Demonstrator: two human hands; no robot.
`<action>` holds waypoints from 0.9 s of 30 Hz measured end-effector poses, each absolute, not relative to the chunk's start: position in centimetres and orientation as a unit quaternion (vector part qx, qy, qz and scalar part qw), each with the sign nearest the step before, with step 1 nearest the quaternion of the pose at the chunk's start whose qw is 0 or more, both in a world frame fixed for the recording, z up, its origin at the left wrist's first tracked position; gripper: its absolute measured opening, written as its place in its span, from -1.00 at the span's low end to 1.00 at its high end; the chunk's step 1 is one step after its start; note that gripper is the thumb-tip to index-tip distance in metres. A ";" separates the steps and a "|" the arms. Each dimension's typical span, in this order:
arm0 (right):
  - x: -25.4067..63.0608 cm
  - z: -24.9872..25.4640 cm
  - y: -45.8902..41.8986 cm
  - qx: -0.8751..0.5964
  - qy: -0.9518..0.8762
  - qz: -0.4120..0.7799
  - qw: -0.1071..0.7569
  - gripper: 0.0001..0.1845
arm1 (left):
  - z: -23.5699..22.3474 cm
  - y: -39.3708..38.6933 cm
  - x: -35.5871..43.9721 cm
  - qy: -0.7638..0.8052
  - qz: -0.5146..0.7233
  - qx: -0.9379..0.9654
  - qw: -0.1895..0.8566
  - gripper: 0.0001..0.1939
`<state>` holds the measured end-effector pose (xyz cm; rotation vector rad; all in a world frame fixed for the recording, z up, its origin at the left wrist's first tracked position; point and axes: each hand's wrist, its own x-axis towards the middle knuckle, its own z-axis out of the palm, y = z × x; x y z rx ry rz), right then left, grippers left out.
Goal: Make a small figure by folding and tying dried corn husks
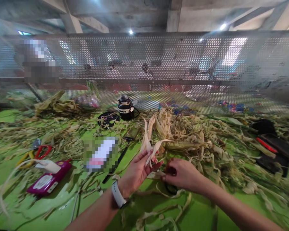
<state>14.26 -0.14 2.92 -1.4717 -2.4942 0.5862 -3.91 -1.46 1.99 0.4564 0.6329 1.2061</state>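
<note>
Pale dried corn husk strips (pixel 148 134) stand up out of my left hand (pixel 137 171), whose fingers and thumb are closed around their lower ends. One strip bends over to the right. My right hand (pixel 183 173) is just beside it, fingers curled in a pinch. A short light husk strip (pixel 156 175) runs from below the left hand to the right fingertips. Behind both hands lies a large heap of dry husks (pixel 190 134). On my left wrist is a watch with a light band (pixel 118 194).
Scraps of husk cover the green table (pixel 65 208). To the left lie a purple power block (pixel 49 181) with a white charger, red-handled snips (pixel 43 151) and a blurred-out phone-like object (pixel 101 154). A black bottle (pixel 125 108) stands before a perforated metal screen (pixel 144 57). Dark tools (pixel 274 147) are at right.
</note>
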 end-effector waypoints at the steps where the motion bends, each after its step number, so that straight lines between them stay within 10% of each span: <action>1: 14.2 2.9 -0.3 -0.486 -0.850 0.194 0.066 -0.86 | 2.0 -1.5 -3.8 0.294 0.555 0.213 0.749 -0.83; 27: 16.0 8.3 -0.7 -0.357 -0.841 0.366 0.179 -0.82 | 2.0 -1.9 -3.2 0.420 0.486 0.398 0.655 -0.66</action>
